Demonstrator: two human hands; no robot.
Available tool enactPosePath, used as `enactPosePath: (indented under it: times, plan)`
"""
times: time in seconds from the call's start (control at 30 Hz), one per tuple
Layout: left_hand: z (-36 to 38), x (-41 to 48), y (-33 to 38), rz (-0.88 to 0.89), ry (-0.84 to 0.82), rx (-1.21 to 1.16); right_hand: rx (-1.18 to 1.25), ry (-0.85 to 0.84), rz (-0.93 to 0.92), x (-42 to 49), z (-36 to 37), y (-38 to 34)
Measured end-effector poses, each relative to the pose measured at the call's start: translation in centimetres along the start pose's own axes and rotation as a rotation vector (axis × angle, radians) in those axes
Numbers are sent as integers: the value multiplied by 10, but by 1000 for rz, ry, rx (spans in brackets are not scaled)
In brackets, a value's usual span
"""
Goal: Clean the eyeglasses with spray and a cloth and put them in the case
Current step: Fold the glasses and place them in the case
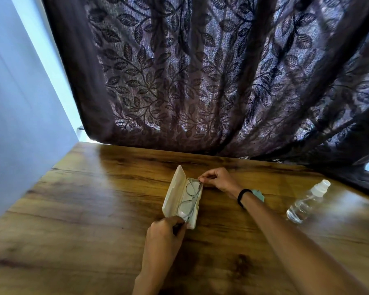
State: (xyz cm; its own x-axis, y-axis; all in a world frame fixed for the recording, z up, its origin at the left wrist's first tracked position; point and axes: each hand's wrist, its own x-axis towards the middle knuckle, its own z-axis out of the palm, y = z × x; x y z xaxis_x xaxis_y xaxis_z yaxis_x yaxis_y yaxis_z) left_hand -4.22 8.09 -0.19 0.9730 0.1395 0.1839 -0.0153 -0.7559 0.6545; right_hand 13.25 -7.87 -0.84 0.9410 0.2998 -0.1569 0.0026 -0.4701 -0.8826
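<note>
Both hands pinched the eyeglasses (190, 199) inside the open case (175, 192) at centre frame; left hand (164, 233) gripped the near end, right hand (217, 179) the far end. A spray bottle (307, 201) lay on the tabletop (94, 209) at right.

This looks like a room in a home — a plain corner set up as a small work spot. A wooden table (73, 199) with a glossy, grained top fills the lower half of the view, pushed close against a pale blue-white wall (13, 103) on the left. Behind the table hangs a dark purple curtain (200, 71) woven with a leaf-and-vine pattern, falling in deep folds to the table's far edge, daylight glowing through the thin cloth and showing at its left side. The soft furnishing, the household table and the daylight point to a living space — not a shop, a lab or a workshop.
</note>
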Motion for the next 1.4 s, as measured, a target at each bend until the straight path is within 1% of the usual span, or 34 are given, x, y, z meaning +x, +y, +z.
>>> enactPosePath:
  times: [0.23, 0.4, 0.63, 1.03, 1.27, 1.4]
  plan:
    - [2, -3, -4, 22, 28, -11, 6, -27, 2, 1, -1, 1]
    - [4, -2, -5, 37, 34, -10, 92, -45, 7, -2, -1, -2]
    - [7, -1, -7, 33, 39, -15, 151, 97, -41, -12, 10, 1]
    - [6, 1, -13, 60, 39, -25, 194, 205, -70, -17, 14, 7]
    - [4, 2, -16, 70, 31, 11, 231, 221, -72, -19, 16, 5]
    - [3, 4, -15, 114, 43, -13, 238, 232, -84, -20, 17, 4]
